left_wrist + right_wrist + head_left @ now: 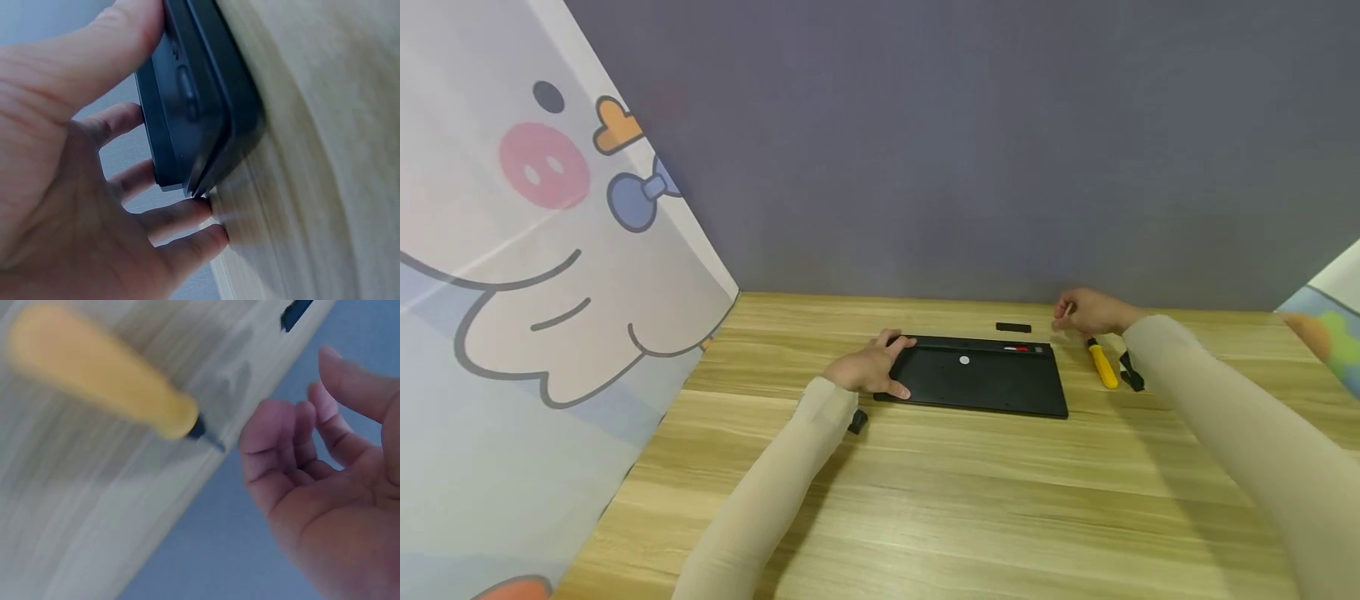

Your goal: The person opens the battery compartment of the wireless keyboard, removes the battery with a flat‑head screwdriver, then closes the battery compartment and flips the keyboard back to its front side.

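Note:
A black keyboard (992, 383) lies underside up, with a round white sticker (965, 360) on it. A small red-and-white piece (1017, 348) sits in the slot along its back edge. My left hand (870, 367) grips the keyboard's left end, thumb at the front and fingers spread around the back corner. Beyond the keyboard's right end, near the table's back edge, hovers my right hand (1090, 312). Its fingers are loosely curled, and nothing shows between them and the thumb in the right wrist view. A yellow-handled screwdriver (1102, 364) lies beside that hand.
Behind the keyboard lies a short black strip (1013, 327). A black object (1131, 375), partly under the right sleeve, lies right of the screwdriver. Another small black object (857, 421) shows beside the left cuff. A grey wall (962, 167) rises at the table's back edge.

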Demonstrator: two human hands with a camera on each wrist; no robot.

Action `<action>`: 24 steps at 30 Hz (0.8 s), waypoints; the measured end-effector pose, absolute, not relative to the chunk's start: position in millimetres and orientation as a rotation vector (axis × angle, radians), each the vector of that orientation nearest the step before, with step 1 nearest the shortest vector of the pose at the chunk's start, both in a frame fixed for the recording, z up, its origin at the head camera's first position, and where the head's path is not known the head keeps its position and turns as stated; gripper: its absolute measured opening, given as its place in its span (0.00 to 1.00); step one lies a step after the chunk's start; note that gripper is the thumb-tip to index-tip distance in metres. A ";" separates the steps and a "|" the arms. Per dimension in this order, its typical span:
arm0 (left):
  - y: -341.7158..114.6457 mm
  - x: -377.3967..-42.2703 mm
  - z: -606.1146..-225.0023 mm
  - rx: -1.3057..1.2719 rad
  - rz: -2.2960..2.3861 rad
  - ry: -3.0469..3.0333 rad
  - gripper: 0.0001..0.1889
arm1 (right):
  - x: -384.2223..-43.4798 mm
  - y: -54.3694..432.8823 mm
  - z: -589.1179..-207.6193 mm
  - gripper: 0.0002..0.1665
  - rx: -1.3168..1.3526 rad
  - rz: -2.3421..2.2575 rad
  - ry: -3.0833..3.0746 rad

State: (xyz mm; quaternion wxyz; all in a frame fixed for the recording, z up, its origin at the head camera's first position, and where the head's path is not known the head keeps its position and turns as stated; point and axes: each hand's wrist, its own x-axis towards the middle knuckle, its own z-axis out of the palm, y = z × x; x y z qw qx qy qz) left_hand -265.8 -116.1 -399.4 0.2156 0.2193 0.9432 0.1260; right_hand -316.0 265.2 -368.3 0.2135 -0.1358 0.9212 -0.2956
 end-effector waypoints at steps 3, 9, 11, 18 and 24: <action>-116.7 -265.5 -399.3 0.603 0.341 2.619 0.48 | -307.6 276.1 -367.3 0.13 -0.368 -0.792 2.536; -116.6 -265.1 -400.5 0.607 0.340 2.618 0.48 | -285.5 294.9 -372.7 0.18 -0.330 -0.708 2.541; -117.3 -264.8 -401.4 0.608 0.344 2.618 0.48 | -277.5 297.0 -376.1 0.21 -0.326 -0.672 2.572; -118.4 -263.1 -401.0 0.602 0.343 2.618 0.48 | -255.5 298.5 -385.3 0.32 -0.331 -0.639 2.644; -116.7 -264.2 -401.1 0.619 0.345 2.621 0.48 | -245.1 297.7 -387.3 0.35 -0.337 -0.617 2.669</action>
